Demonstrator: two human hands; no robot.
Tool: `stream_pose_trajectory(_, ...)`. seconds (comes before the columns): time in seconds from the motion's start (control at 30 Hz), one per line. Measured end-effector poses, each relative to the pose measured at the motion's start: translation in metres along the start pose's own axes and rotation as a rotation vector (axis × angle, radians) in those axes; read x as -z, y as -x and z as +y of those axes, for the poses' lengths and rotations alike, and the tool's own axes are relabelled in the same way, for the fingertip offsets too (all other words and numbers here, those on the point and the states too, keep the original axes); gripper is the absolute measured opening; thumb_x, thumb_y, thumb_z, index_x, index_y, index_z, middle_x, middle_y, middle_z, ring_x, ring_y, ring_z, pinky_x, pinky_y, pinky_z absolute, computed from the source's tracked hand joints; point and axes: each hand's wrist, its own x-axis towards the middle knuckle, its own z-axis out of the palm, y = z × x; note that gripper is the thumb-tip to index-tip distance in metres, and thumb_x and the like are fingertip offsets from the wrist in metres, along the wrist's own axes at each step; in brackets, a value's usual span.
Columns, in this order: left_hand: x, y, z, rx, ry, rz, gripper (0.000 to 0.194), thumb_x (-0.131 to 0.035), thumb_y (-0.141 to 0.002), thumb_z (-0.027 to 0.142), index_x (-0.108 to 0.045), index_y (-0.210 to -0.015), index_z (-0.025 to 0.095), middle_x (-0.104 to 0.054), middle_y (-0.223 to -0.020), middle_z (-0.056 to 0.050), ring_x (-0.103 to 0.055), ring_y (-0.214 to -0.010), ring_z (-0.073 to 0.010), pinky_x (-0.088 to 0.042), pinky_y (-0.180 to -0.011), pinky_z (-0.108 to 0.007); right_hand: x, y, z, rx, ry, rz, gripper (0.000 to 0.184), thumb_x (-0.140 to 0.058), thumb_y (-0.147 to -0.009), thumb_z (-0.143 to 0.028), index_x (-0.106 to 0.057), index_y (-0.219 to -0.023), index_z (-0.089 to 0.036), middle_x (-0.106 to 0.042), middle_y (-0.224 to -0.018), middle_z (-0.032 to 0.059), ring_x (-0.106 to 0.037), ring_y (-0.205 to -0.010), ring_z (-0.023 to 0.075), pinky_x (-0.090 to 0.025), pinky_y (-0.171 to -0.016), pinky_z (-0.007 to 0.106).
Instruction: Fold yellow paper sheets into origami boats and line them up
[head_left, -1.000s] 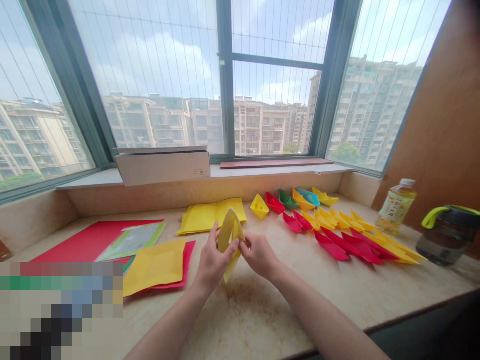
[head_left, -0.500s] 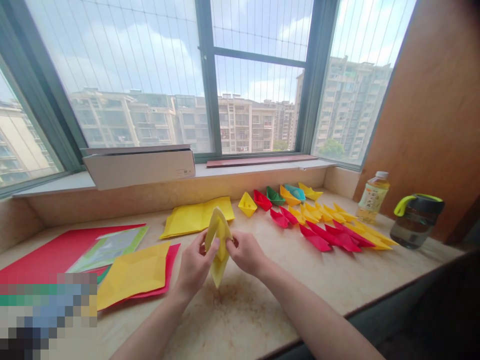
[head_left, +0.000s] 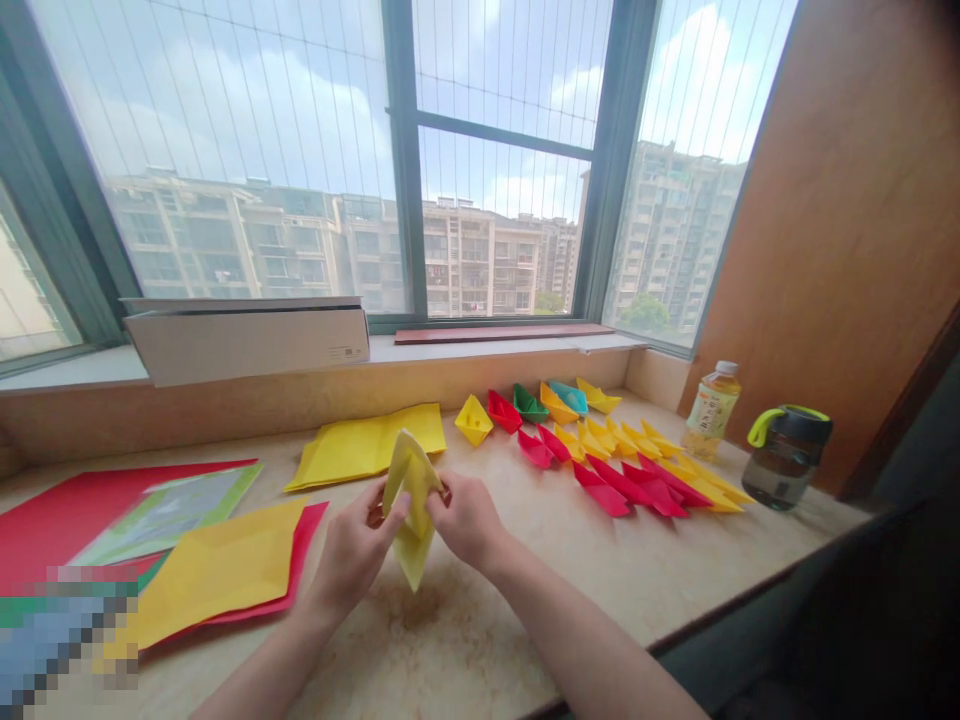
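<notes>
Between my two hands is a folded yellow paper boat (head_left: 411, 520), held on end just above the counter, pointed at top and bottom with its folds partly spread. My left hand (head_left: 360, 540) grips its left side, thumb on the front face and the other fingers behind, partly hidden. On the right edge my right hand (head_left: 466, 515) pinches the paper between thumb and fingers. Behind the hands lies a stack of yellow paper sheets (head_left: 367, 445). To the left, a yellow sheet (head_left: 225, 555) rests on a red sheet (head_left: 304, 560).
Finished boats stand at the back right: a yellow boat (head_left: 474, 421), a green boat (head_left: 530, 403) and rows of yellow and red ones (head_left: 600, 490). Beyond are a drink bottle (head_left: 711, 410) and a dark water bottle (head_left: 786, 460). A white box (head_left: 247, 340) sits on the sill.
The whole view has shifted slightly, so things appear further left. Both hands keep hold of the yellow paper boat, which is turned a little between them.
</notes>
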Motion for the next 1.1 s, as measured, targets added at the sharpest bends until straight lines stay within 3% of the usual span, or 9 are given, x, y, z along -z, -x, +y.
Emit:
stream_pose_trajectory(0.17, -0.005, 0.005, 0.006, 0.010, 0.117, -0.040, 0.052, -0.069, -0.078, 0.047, -0.062, -0.120, 0.018, -0.071, -0.119, -0.009, -0.069, -0.102, -0.0302, -0.055, -0.087, -0.036, 0.002, -0.004, 0.005, -0.036, -0.093, -0.019, 0.015, -0.055, -0.078, -0.013, -0.068, -0.071, -0.017, -0.062, -0.062, -0.0018, -0.050, -0.056, 0.0109, -0.029, -0.052, 0.021)
stream_pose_trajectory(0.37, -0.010, 0.012, 0.015, 0.041, 0.240, 0.084, 0.047, -0.063, -0.084, 0.049, -0.066, -0.118, 0.017, -0.073, -0.113, -0.011, -0.068, -0.103, -0.0314, -0.055, -0.083, -0.036, 0.004, -0.006, 0.008, -0.007, -0.231, -0.075, 0.023, -0.046, -0.081, -0.015, -0.067, -0.070, -0.015, -0.059, -0.059, -0.0020, -0.050, -0.053, 0.0107, -0.031, -0.048, 0.020)
stream_pose_trajectory(0.5, -0.011, 0.013, 0.018, 0.008, 0.365, 0.054, 0.046, -0.065, -0.085, 0.045, -0.065, -0.120, 0.016, -0.071, -0.116, -0.012, -0.066, -0.109, -0.0314, -0.054, -0.086, -0.036, 0.005, 0.000, 0.004, 0.006, -0.292, -0.065, 0.026, -0.046, -0.085, -0.020, -0.071, -0.095, -0.014, -0.070, -0.076, 0.0018, -0.060, -0.063, 0.0143, -0.041, -0.055, 0.021)
stream_pose_trajectory(0.63, -0.015, 0.017, 0.017, -0.050, 0.540, -0.079, 0.058, -0.070, -0.083, 0.040, -0.054, -0.135, 0.019, -0.060, -0.135, -0.013, -0.058, -0.122, -0.0304, -0.048, -0.100, -0.037, 0.007, 0.005, -0.002, 0.058, -0.221, 0.041, 0.034, -0.048, -0.091, -0.027, -0.067, -0.117, -0.018, -0.075, -0.091, 0.0050, -0.066, -0.073, 0.0189, -0.049, -0.063, 0.026)
stream_pose_trajectory(0.73, -0.018, 0.020, 0.015, -0.093, 0.607, -0.166, 0.060, -0.067, -0.086, 0.037, -0.048, -0.140, 0.021, -0.051, -0.145, -0.013, -0.051, -0.130, -0.0293, -0.041, -0.109, -0.038, 0.005, 0.008, -0.003, 0.150, -0.186, 0.022, 0.039, -0.040, -0.098, -0.031, -0.062, -0.128, -0.020, -0.072, -0.112, 0.0088, -0.068, -0.092, 0.0231, -0.053, -0.077, 0.033)
stream_pose_trajectory(0.8, -0.019, 0.021, 0.015, -0.105, 0.614, -0.177, 0.057, -0.065, -0.088, 0.036, -0.048, -0.140, 0.022, -0.051, -0.145, -0.013, -0.051, -0.131, -0.0287, -0.038, -0.110, -0.038, 0.001, 0.010, -0.002, 0.251, -0.165, -0.007, 0.043, -0.036, -0.101, -0.034, -0.055, -0.137, -0.021, -0.063, -0.132, 0.0103, -0.060, -0.116, 0.0260, -0.048, -0.098, 0.040)
stream_pose_trajectory(0.87, -0.018, 0.021, 0.017, -0.114, 0.617, -0.171, 0.053, -0.066, -0.088, 0.035, -0.052, -0.137, 0.021, -0.054, -0.143, -0.012, -0.052, -0.129, -0.0289, -0.039, -0.110, -0.039, -0.003, 0.013, -0.001, 0.322, -0.147, -0.038, 0.046, -0.033, -0.102, -0.036, -0.047, -0.144, -0.022, -0.051, -0.147, 0.0099, -0.045, -0.135, 0.0266, -0.036, -0.112, 0.046)
stream_pose_trajectory(1.0, -0.015, 0.023, 0.022, -0.101, 0.680, -0.173, 0.046, -0.067, -0.087, 0.037, -0.059, -0.129, 0.019, -0.059, -0.137, -0.013, -0.053, -0.127, -0.0311, -0.040, -0.108, -0.042, -0.007, 0.018, -0.001, 0.347, -0.159, -0.095, 0.051, -0.030, -0.103, -0.040, -0.033, -0.152, -0.025, -0.032, -0.159, 0.0078, -0.026, -0.147, 0.0248, -0.023, -0.120, 0.050)
stream_pose_trajectory(1.1, -0.015, 0.025, 0.023, -0.060, 0.742, -0.150, 0.042, -0.067, -0.087, 0.036, -0.062, -0.125, 0.019, -0.062, -0.133, -0.012, -0.053, -0.127, -0.0310, -0.039, -0.109, -0.044, -0.007, 0.020, -0.002, 0.329, -0.177, -0.114, 0.050, -0.035, -0.102, -0.040, -0.035, -0.151, -0.029, -0.022, -0.162, 0.0053, -0.019, -0.150, 0.0251, -0.019, -0.120, 0.051)
